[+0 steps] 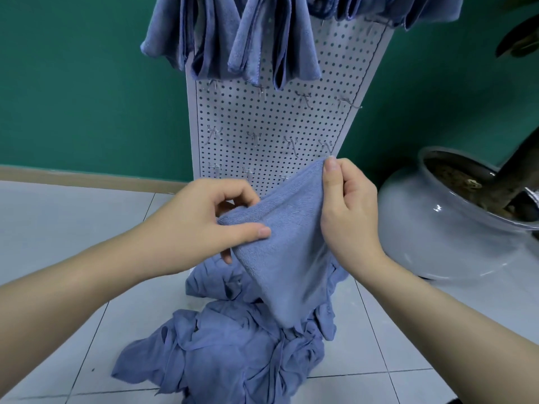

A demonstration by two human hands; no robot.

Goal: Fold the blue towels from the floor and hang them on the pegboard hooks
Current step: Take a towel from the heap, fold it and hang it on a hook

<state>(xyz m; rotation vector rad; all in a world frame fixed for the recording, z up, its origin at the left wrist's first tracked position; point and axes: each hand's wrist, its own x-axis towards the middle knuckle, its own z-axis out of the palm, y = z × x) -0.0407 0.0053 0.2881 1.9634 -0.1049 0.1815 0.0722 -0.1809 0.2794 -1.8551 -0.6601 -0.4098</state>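
Both hands are clamped on one blue towel (287,243), held up right in front of the pegboard (262,121). Right hand (347,208) pinches the top corner nearest the bare hooks (291,142), left hand (204,225) grips lower-left, so it hangs slanted above the floor pile (233,351).

No readable text, labels, brands, numbers or signs on any surface in the head view.

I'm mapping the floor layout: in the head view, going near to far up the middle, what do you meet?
Towel pile on the floor → held towel, gripped by left hand and right hand → pegboard with bare hooks → hung towels at its top.
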